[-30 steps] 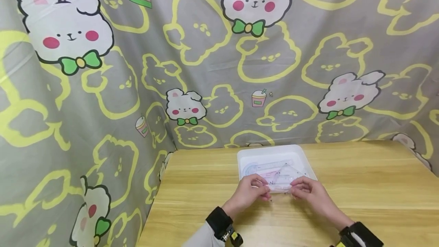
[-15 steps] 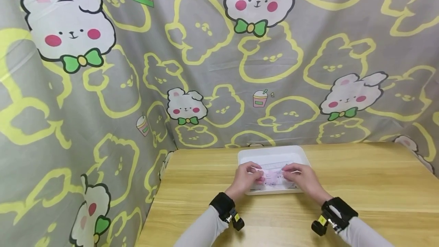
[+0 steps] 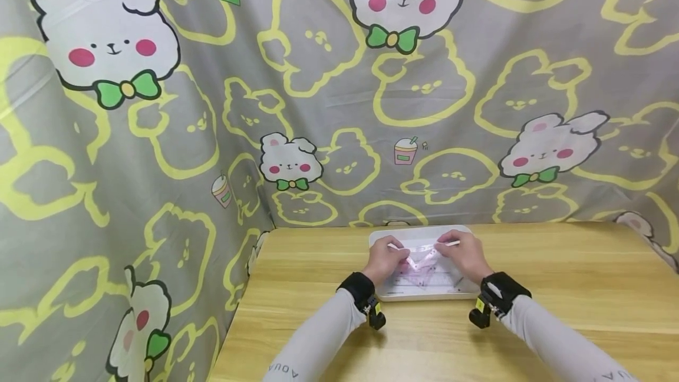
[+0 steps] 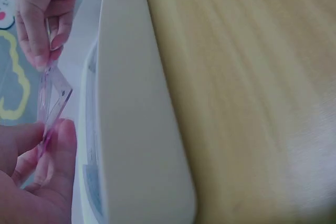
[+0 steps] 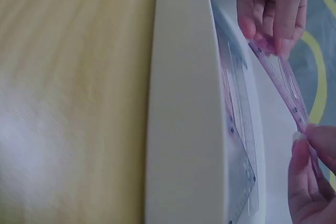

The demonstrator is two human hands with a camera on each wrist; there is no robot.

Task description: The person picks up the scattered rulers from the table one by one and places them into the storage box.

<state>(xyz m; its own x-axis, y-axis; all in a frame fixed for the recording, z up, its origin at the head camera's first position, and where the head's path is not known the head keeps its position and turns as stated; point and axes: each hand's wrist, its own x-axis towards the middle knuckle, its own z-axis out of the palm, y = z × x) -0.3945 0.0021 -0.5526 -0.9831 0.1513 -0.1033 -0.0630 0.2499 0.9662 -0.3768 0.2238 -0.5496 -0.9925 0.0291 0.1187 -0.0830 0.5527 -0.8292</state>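
Note:
Between my two hands, over the white tray (image 3: 429, 297), is a clear pink set square (image 4: 62, 92). My left hand (image 3: 386, 258) pinches one end of it between thumb and fingers. At its other end, my right hand (image 3: 462, 254) pinches with thumb and fingertips. The right wrist view shows the set square (image 5: 276, 80) tilted, its open middle visible. Down in the tray lie a clear set square (image 5: 239, 169) and a straight clear ruler (image 5: 247, 114), partly hidden by the tray wall.
The tray stands on a wood-grain table (image 3: 307, 276), near its back edge. Behind and to the left hangs a grey curtain (image 3: 329, 111) with rabbit prints. Black straps with small cameras (image 3: 376, 314) sit on both wrists.
Both hands have moved forward and up over the tray. A clear set square was between the hands a second ago; now the pink one is held, turned with its point toward me.

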